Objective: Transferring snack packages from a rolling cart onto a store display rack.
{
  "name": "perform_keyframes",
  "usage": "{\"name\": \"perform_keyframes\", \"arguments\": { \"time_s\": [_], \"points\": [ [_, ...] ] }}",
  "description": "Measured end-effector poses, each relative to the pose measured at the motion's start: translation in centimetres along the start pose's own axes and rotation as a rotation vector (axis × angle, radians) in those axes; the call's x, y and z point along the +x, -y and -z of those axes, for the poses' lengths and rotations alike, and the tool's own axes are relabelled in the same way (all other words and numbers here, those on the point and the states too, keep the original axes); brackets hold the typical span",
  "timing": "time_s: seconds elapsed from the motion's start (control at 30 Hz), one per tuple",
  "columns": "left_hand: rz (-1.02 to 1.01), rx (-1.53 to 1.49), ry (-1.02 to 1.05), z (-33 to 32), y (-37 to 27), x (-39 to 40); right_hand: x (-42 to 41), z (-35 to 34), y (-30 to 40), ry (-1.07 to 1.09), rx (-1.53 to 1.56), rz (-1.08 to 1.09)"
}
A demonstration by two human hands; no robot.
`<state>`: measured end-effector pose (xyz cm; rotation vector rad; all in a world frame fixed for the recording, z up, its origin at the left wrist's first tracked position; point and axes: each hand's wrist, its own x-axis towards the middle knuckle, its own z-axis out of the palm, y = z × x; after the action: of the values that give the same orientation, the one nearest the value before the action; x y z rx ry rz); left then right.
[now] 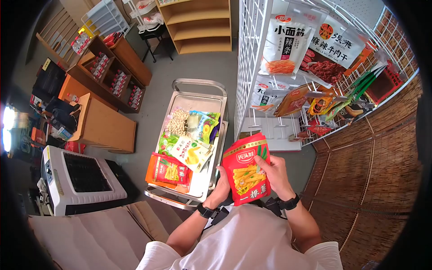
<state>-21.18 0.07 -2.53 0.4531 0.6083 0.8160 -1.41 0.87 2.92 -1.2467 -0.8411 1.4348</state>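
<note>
Before my chest, a red snack packet (245,184) with fried sticks pictured on it is held upright, face towards me. More layers show at its top edge, so it may be a small stack. My right hand (278,173) grips its right side, thumb across the front. My left hand (220,189) holds the left edge, with its fingers hidden behind. To the left stands a steel cart (199,98). On its tray lie a similar red packet (170,171), a white packet (191,153), a clear bag of pale nut-like pieces (177,122) and several green and blue packets (206,125).
Close on the right rises a white wire rack (251,64) hung with snack bags (285,47) on hooks. A woven reed screen (364,189) stands behind it. Wooden shelves (202,33), a bottle cabinet (111,76), a counter (108,125) and a white air cooler (84,179) surround the cart.
</note>
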Motion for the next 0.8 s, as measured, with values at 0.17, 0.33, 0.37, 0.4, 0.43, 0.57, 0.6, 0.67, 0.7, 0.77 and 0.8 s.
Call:
{"name": "perform_keyframes", "arguments": {
  "time_s": [0.17,0.33,0.37,0.4,0.43,0.57,0.6,0.67,0.7,0.77,0.8],
  "points": [
    [-0.168,0.307,-0.075,-2.8,-0.9,-0.6,-0.2,-0.8,0.7,-0.096,-0.149,0.001],
    [-0.072,0.196,-0.172,-4.7,-2.7,-0.7,-0.2,-2.2,2.1,-0.228,0.016,0.223],
    [-0.034,0.177,-0.153,-4.9,-3.0,-0.8,-0.2,-2.1,2.3,-0.215,0.055,0.2],
    [-0.001,0.16,-0.123,-5.0,-3.1,-0.9,-0.1,-1.8,2.6,-0.169,0.089,0.167],
    [0.005,0.159,-0.133,-5.2,-3.2,-1.0,0.0,-1.6,2.7,-0.205,0.095,0.177],
    [0.048,0.158,-0.094,-5.6,-3.2,-1.2,0.1,-0.7,2.5,-0.023,0.176,-0.058],
    [0.058,0.108,-0.081,-5.5,-3.0,-1.2,0.1,-0.7,2.3,-0.054,0.156,-0.04],
    [0.051,0.157,-0.097,-4.6,-2.3,-1.2,-0.1,-0.9,2.0,-0.096,0.115,-0.034],
    [0.023,0.201,-0.081,-3.4,-2.0,-1.5,-0.3,-0.8,2.1,-0.085,0.099,-0.03],
    [-0.15,0.303,0.037,0.4,-1.3,-1.5,-0.6,-0.7,2.0,-0.107,0.078,0.023],
    [-0.187,0.394,-0.101,3.1,-0.9,-1.7,-0.8,-0.2,2.1,-0.132,0.005,0.039]
  ]
}}
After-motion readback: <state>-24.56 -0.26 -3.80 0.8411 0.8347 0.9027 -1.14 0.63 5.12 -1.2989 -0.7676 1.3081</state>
